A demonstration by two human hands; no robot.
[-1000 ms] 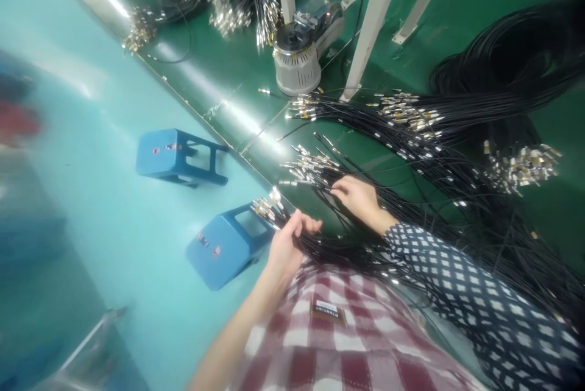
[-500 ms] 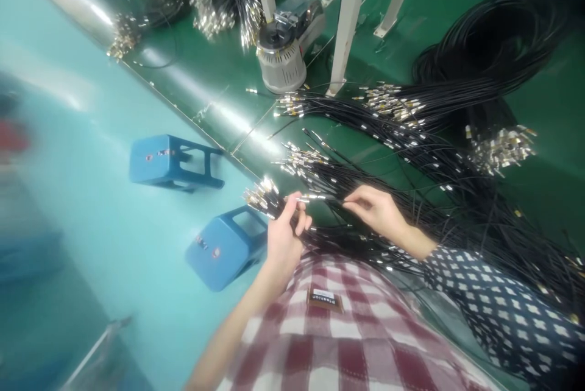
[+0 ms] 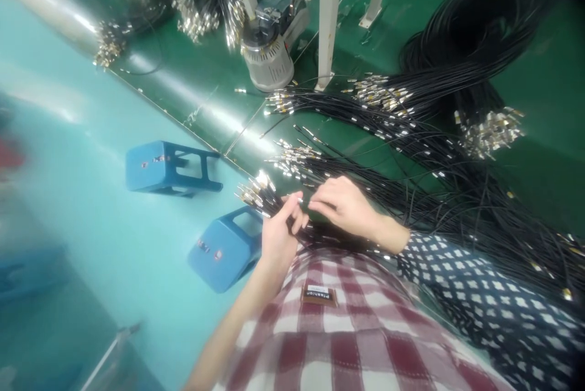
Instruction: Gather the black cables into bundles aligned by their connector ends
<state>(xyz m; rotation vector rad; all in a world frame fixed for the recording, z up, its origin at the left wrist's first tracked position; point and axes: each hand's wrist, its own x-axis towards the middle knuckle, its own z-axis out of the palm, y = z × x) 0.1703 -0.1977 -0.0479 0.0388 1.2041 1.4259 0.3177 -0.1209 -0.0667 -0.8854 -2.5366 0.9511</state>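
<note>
My left hand is wrapped round a bundle of black cables, whose silver and yellowish metal ends fan out beyond the thumb. Between the left thumb and finger shows a small silver cable end. Just right of it, the thumb and fingertips of my right hand are pinched together on a thin black cable, mostly hidden by the fingers. Beyond both hands lies a larger pile of black cables with metal-tipped ends. The held bundle trails back over my checked apron.
Two blue stools stand to the left. A grey machine sits on the green floor beside white metal legs. More cable bundles and a big black coil lie to the right; others lie at the back.
My right hand first reached to the pile, drew a cable back to my left hand, then slid leftward close to it. The left hand kept hold of its bundle. The view shifted slightly.
</note>
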